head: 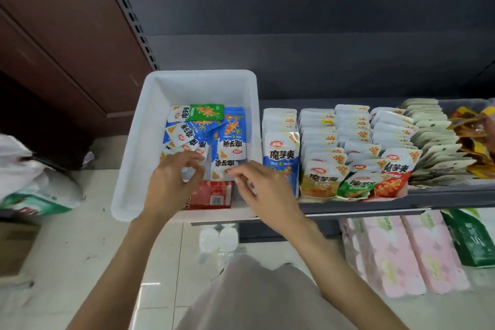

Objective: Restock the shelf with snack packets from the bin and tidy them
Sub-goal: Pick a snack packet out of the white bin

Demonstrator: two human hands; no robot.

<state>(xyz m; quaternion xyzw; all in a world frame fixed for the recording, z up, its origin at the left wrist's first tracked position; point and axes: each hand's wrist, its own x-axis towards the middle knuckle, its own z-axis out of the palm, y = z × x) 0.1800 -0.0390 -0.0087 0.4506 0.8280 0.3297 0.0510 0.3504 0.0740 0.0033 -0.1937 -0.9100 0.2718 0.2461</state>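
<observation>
Head view looks down on a white bin (139, 142) sitting at the left end of a dark shelf (375, 205). Loose snack packets (230, 128) lie jumbled inside the bin, mostly blue, with a green packet (209, 112) at the back and a red packet (214, 195) at the near wall. The left hand (171, 182) reaches into the bin, fingers curled over the blue packets; whether it actually grips one cannot be told. The right hand (261, 182) pinches the lower edge of an upright blue packet (223, 167) between thumb and fingertips. Just right of the bin, rows of shelved packets (348, 153) stand upright, touching one another, blue, yellow, green and red fronts facing forward
</observation>
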